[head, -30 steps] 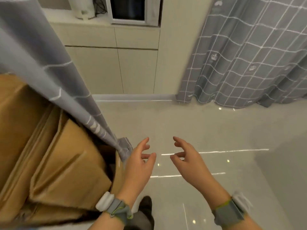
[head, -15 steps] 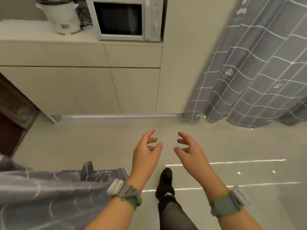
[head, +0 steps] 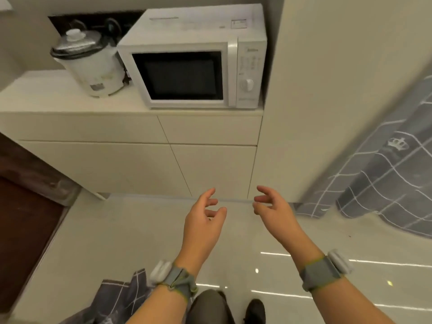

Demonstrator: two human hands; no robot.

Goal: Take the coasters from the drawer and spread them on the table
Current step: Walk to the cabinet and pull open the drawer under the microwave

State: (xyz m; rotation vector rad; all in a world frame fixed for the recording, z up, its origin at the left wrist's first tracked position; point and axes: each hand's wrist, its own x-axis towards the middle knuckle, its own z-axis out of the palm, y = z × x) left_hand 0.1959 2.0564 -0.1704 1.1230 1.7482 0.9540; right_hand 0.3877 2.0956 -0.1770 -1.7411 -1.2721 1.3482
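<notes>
- So far nothing of the task appears done: no coasters are seen anywhere, and no table is in view.
- Left hand and right hand are held out empty over the floor, fingers loosely curled and spread, nothing gripped.
- Drawer fronts are noted under the counter, far side, all shut and handleless; the coasters are judged to lie inside one of them, though which cannot be told.
- Everything is judged left to do: a drawer opened, coasters lifted out, carried and spread.
- Open room: bare glossy floor lies between the hands and the cabinet, nothing standing on it.
- Edges: a tall panel closes the cabinet on the right, with a grey checked curtain pooling on the floor beside it.
- On the left, a dark wood surface borders the floor.
- Microwave and rice cooker are set on the counter, clear of the drawer fronts.
- Grey cloth and a shoe are seen near, below the wrists.
</notes>
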